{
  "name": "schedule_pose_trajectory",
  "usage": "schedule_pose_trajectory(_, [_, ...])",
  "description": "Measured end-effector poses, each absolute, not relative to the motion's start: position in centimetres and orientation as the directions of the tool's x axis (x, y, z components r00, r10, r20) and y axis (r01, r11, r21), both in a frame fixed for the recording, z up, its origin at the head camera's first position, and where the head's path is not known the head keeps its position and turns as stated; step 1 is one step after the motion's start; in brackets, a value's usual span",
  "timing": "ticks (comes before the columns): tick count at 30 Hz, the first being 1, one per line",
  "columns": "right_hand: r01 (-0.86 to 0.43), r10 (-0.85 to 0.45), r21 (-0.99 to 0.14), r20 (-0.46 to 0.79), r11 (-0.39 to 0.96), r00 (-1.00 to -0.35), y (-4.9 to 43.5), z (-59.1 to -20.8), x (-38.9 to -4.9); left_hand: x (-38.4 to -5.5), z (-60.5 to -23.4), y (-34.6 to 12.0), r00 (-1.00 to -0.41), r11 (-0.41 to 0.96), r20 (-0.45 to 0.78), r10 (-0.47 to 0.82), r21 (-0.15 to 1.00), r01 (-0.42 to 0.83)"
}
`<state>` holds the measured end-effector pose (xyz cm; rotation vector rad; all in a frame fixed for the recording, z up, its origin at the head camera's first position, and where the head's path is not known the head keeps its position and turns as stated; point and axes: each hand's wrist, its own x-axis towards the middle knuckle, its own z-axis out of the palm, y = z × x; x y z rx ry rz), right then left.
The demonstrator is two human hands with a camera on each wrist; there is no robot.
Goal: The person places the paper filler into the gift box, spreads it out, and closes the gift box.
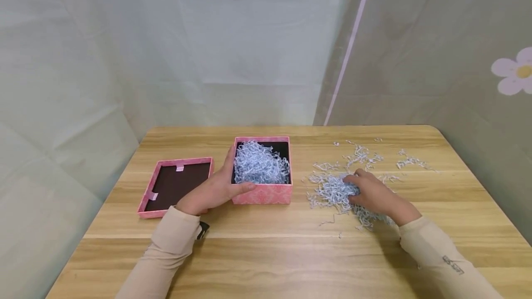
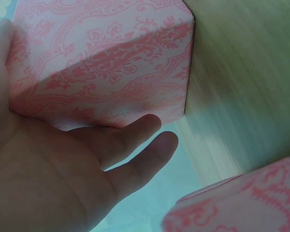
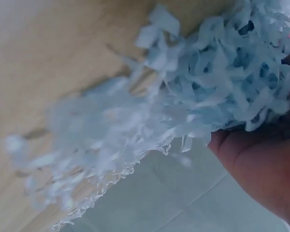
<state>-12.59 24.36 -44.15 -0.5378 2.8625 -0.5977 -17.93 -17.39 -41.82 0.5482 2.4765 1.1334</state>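
My left hand (image 1: 218, 188) holds the pink patterned gift box (image 1: 262, 194) at its left side, thumb over the front rim and fingers along the left wall. Blue shredded paper (image 1: 259, 163) fills much of the box, with the dark inside showing at the back and right. In the left wrist view, two fingers (image 2: 145, 157) reach past the box wall (image 2: 106, 63). To the right of the box, my right hand (image 1: 371, 193) grips a clump from a loose pile of shredded paper (image 1: 332, 190) on the table. The right wrist view shows paper strands (image 3: 232, 72) bunched against the palm.
The box lid (image 1: 178, 186) lies inside-up at the left on the wooden table (image 1: 274, 253), partly behind my left forearm. Stray paper shreds (image 1: 409, 160) lie toward the back right. Pale cloth (image 1: 249, 50) hangs behind the table.
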Motion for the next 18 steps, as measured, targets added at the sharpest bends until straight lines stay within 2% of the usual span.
schedule_pose_trajectory(4, [-0.317,-0.391,-0.423,-0.097,0.849,-0.915,24.3,-44.0,-13.2,-18.0,-41.9,-17.4,-0.86,0.592,-0.15,0.489,0.781,0.2])
schedule_pose_trajectory(10, [-0.242,-0.349,-0.495,-0.135,0.835,-0.928,24.0,-42.8,-14.3,-18.1,-42.0,-17.4,-0.856,0.587,-0.146,0.496,0.783,0.206])
schedule_pose_trajectory(18, [-0.184,-0.257,-0.575,-0.047,0.797,-0.965,22.9,-38.4,-15.3,-18.1,-42.0,-17.4,-0.859,0.587,-0.144,0.492,0.783,0.205])
